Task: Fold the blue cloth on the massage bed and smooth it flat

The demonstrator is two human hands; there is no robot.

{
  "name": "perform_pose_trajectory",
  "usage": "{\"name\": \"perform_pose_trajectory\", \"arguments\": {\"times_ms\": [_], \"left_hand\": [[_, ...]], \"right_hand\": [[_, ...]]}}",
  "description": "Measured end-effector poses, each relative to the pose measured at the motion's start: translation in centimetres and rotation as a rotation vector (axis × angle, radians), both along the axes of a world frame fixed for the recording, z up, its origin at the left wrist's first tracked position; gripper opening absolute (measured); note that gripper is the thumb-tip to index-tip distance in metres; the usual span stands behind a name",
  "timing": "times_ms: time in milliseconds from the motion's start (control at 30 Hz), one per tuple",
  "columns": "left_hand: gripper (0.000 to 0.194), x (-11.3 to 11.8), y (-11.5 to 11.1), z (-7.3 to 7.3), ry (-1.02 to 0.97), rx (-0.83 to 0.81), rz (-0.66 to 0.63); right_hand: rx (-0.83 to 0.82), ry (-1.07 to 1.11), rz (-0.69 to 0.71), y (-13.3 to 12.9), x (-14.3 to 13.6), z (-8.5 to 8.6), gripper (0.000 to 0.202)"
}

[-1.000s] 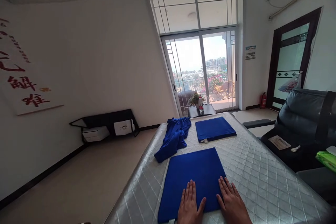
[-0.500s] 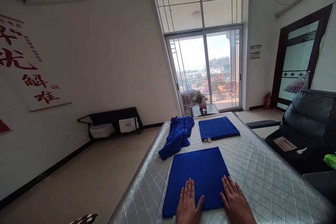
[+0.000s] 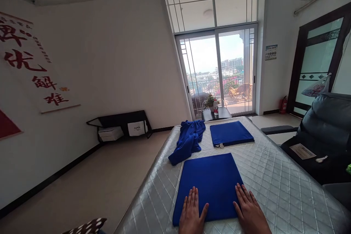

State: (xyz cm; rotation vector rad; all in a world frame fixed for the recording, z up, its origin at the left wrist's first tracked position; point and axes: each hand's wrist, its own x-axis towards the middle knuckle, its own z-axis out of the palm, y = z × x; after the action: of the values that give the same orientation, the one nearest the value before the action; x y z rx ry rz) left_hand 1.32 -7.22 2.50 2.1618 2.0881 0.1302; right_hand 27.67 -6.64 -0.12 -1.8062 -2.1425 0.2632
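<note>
A flat, neatly folded blue cloth [image 3: 212,175] lies in front of me on a silver quilted mattress [image 3: 276,186]. My left hand [image 3: 192,210] rests flat on its near left part, fingers stretched out and thumb apart. At the cloth's right edge lies my right hand [image 3: 251,208], also flat, with fingertips on the blue fabric and the palm over the mattress. Behind it is a second folded blue cloth [image 3: 231,132] with a white tag at its near edge. To its left sits a crumpled blue cloth [image 3: 189,140].
Past the mattress stands a small dark table [image 3: 223,114] with a bottle [image 3: 215,106] and a potted plant [image 3: 210,100]. A black armchair [image 3: 323,131] is on the right. A black rack [image 3: 123,120] with white boxes stands by the left wall. Spotted fabric [image 3: 87,226] shows at bottom left.
My left hand has slid slightly to the left over the folded cloth, while my right hand stays by its right edge. The whole view has shifted a little.
</note>
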Motion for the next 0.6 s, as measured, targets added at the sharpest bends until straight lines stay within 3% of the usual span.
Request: {"name": "perform_pose_trajectory", "arguments": {"times_ms": [600], "left_hand": [[0.085, -3.5, -0.2, 0.1, -0.028, -0.022, 0.049]], "right_hand": [[0.001, -0.007, -0.001, 0.0, 0.0, -0.1, 0.066]]}}
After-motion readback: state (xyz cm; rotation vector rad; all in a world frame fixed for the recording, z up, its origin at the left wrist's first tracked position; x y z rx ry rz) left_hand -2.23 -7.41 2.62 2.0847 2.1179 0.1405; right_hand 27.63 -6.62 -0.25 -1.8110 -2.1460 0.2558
